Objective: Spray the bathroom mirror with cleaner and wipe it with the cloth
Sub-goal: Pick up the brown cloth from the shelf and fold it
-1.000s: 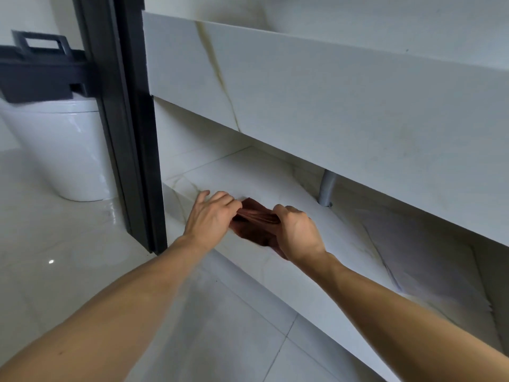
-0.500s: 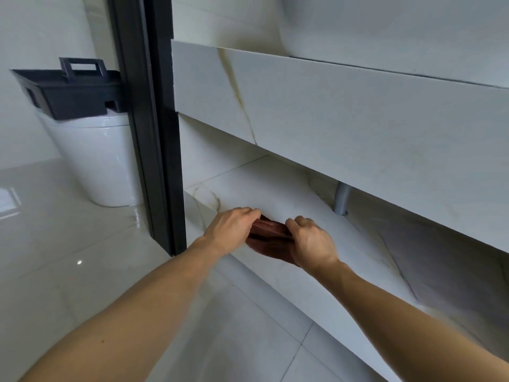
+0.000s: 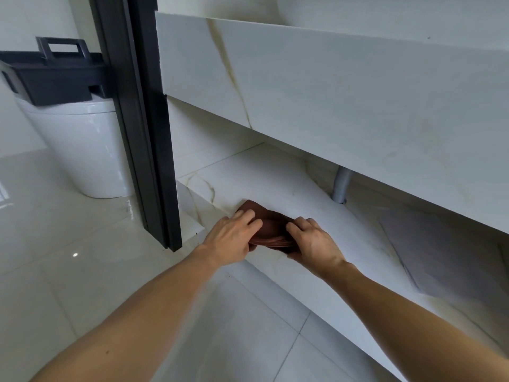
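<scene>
While both hands work at the shelf's front edge, the brown cloth (image 3: 271,230) lies folded between them.
Nearest the cloth, the left hand (image 3: 232,238) has its grip curled over the cloth's left end, fingers on top, and the right hand (image 3: 312,244) is grasping the cloth's right end the same way, thumb tucked under. The cloth rests on the low marble shelf (image 3: 275,177), one corner pointing away from the hands. Beyond the cloth to the right, a grey drain pipe (image 3: 341,186) goes down into the shelf. Above the cloth hangs the marble vanity front (image 3: 344,92). Left of the cloth stands a black door frame (image 3: 143,119), and farther left a white toilet (image 3: 82,150) carries a black basket (image 3: 55,75).
</scene>
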